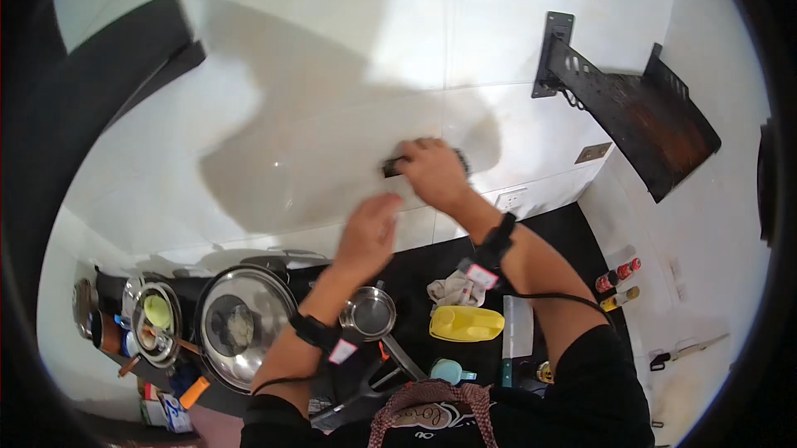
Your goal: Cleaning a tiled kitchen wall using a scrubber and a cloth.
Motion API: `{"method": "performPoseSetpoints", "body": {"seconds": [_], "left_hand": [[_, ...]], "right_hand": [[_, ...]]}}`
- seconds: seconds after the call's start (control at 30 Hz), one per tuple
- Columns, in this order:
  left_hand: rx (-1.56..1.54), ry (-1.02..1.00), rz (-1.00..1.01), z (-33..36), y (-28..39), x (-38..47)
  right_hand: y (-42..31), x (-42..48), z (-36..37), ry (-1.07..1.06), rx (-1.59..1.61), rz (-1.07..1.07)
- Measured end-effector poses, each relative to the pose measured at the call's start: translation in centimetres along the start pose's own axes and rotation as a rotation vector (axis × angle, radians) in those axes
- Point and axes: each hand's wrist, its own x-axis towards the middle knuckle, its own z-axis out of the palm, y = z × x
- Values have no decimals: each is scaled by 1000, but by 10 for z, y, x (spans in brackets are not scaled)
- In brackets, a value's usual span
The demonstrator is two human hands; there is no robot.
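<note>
My right hand point(434, 171) grips a dark, blurred object point(392, 167) that looks like a black brush and presses it to the white tiled wall point(324, 180). Bristle-like edges show on its right side. Just below and left of it, my left hand point(372, 230) is raised before the wall, fingers loosely together, and no object shows in it. Black straps with wires sit on both forearms.
Along the black counter stand a large steel wok or bowl point(274, 317), stacked bowls point(174, 317), a strainer point(372, 315), a cloth point(445, 292), a yellow jug point(467, 324), a cleaver point(517, 326) and a cup point(446, 371). A black metal bracket shelf point(647, 118) juts from the wall.
</note>
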Motion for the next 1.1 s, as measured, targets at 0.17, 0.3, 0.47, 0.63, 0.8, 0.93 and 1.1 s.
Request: {"method": "performPoseSetpoints", "body": {"seconds": [0.17, 0.3, 0.47, 0.63, 0.8, 0.93, 1.1], "left_hand": [[607, 424, 366, -70, 5, 116], [840, 437, 486, -106, -12, 158], [1074, 375, 564, -137, -46, 160], [1110, 376, 544, -140, -50, 157], [1087, 360, 531, -142, -51, 148], [1032, 340, 517, -129, -35, 146], [1063, 342, 527, -135, -34, 150]], "right_hand": [[-12, 15, -3, 55, 72, 18], [28, -14, 1, 74, 117, 70], [82, -53, -7, 180, 100, 190], [93, -74, 7, 70, 171, 443], [63, -54, -11, 435, 434, 496], [50, -72, 9, 509, 552, 518], [53, -76, 26, 564, 802, 645]]}}
